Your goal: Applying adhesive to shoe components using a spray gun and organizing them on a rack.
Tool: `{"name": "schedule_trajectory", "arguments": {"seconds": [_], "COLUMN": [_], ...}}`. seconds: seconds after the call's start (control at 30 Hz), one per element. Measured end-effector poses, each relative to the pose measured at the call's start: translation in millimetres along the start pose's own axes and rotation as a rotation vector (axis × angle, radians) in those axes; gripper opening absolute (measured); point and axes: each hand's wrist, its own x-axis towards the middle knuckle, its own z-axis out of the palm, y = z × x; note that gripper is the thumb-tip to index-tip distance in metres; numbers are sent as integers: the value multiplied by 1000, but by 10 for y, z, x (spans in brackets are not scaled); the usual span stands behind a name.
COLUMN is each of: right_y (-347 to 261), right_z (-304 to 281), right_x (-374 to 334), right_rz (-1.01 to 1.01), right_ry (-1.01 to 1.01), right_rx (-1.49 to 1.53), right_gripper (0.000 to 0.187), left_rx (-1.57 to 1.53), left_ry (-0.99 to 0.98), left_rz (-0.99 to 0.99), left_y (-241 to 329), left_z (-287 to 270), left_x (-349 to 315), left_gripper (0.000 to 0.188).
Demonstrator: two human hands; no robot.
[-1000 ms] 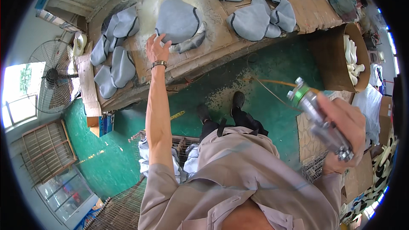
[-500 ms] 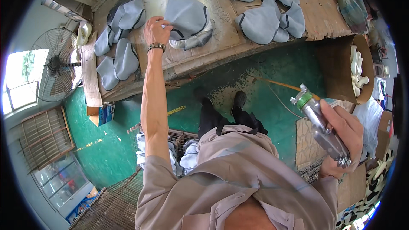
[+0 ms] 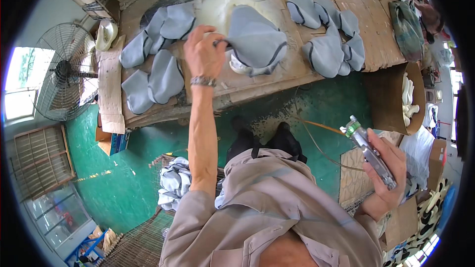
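On the cardboard-covered bench (image 3: pixel 232 91), a grey fabric piece (image 3: pixel 252 32) with black edging lies partly over a crumpled whitish thing (image 3: pixel 241 66). My left hand (image 3: pixel 205 52) is closed on its left edge, pinching the dark-trimmed corner, which stands up off the bench. Away to the right, above the floor, my right hand (image 3: pixel 391 165) is wrapped around a metal spray gun (image 3: pixel 370 154). The gun has a green ring near its nozzle, which points up and left. How the fingers sit on its trigger cannot be made out.
More grey pieces lie on the bench, left (image 3: pixel 166 76) and right (image 3: pixel 324 54). A hose (image 3: pixel 316 151) runs over the green floor. At the right stands a cardboard box (image 3: pixel 391 101) of cream foot-shaped forms. Left are a caged fan (image 3: pixel 64 71) and a wire basket (image 3: pixel 163 168).
My left hand has drawn back toward me, and the fabric's left edge is now raised in its fingers. The right hand still holds the spray gun, slightly turned. The whole view has shifted.
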Motion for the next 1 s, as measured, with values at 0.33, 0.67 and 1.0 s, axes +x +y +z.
{"name": "schedule_trajectory", "arguments": {"seconds": [0.33, 0.67, 1.0], "right_y": [-163, -540, -69], "right_z": [1365, 3133, 5234], "right_x": [916, 2892, 4062], "right_rz": [-123, -463, -584], "right_ry": [-312, -340, -134], "right_rx": [359, 98, -392], "right_gripper": [79, 84, 73], "left_rx": [221, 471, 568], "left_ry": [-133, -93, 51], "left_rz": [-334, -927, -1284], "left_y": [-525, -181, 344], "left_z": [-2286, -3057, -3066], "left_x": [-774, -2231, -2754], "left_gripper": [20, 23, 24]}}
